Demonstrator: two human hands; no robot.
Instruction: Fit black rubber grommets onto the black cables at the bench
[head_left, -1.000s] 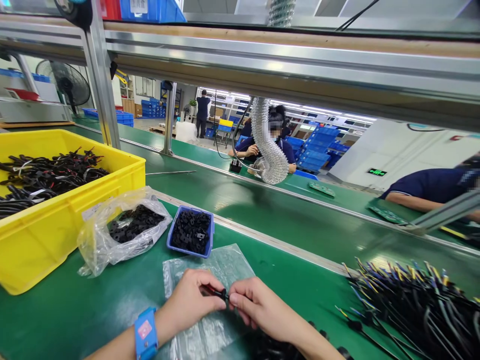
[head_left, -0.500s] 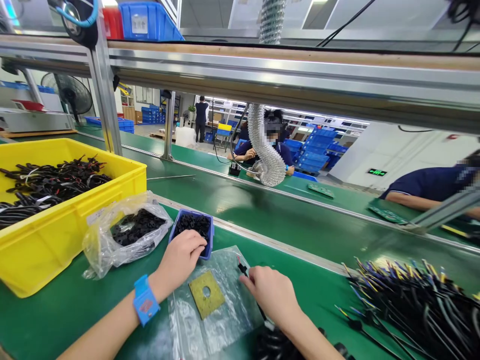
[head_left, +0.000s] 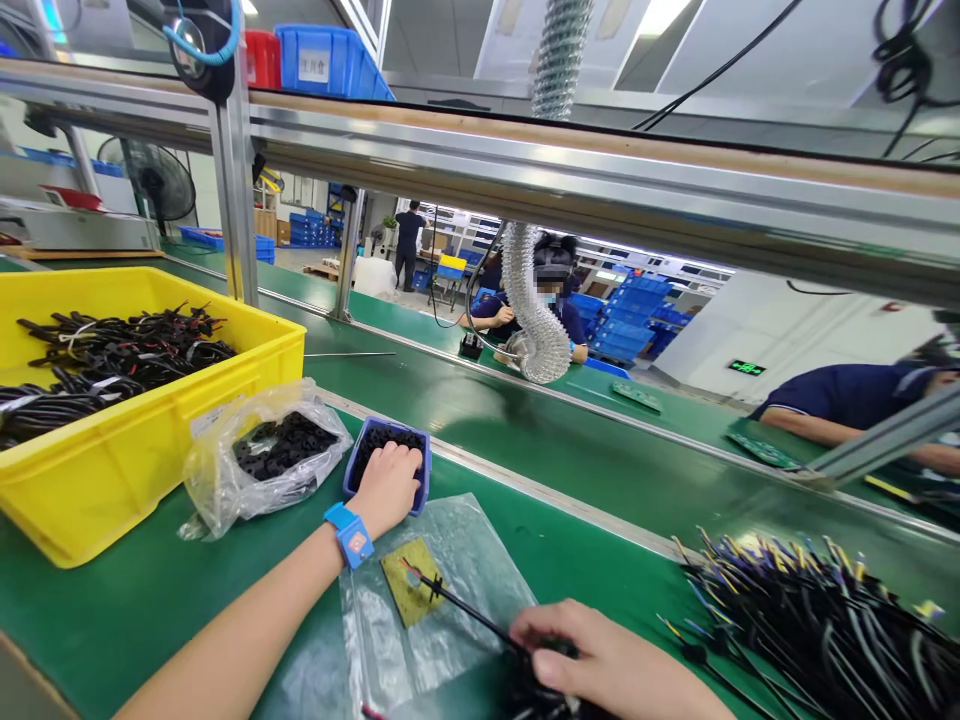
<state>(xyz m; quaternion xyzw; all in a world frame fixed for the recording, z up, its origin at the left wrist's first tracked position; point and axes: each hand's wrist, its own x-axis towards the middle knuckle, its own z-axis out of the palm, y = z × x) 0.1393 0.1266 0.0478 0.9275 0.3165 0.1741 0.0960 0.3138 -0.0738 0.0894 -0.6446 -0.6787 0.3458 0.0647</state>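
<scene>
My left hand (head_left: 390, 485), with a blue band (head_left: 350, 535) on its wrist, reaches into a small blue bin (head_left: 426, 470) of small black parts (head_left: 386, 437). Its fingers are curled down, their tips hidden among the parts. My right hand (head_left: 577, 650) is closed around a black cable (head_left: 480, 615) at the front edge, over a dark bundle of cables. A black clip-like piece sits near the cable's far end, where thin red wires stick out. That end lies over a yellowish square plate (head_left: 409, 605) with a hole, on a clear plastic bag (head_left: 465, 530).
On the left are a yellow crate (head_left: 247, 370) of black cables and an open plastic bag (head_left: 210, 480) of black parts. A pile of cables (head_left: 825, 620) lies at right. A metal rail (head_left: 525, 490) crosses the green bench. A flexible duct (head_left: 525, 300) hangs ahead; co-workers sit opposite.
My right hand has moved down toward the front edge, along the cable; the cable's end now lies over the yellowish plate. My left hand has gone deeper into the blue bin.
</scene>
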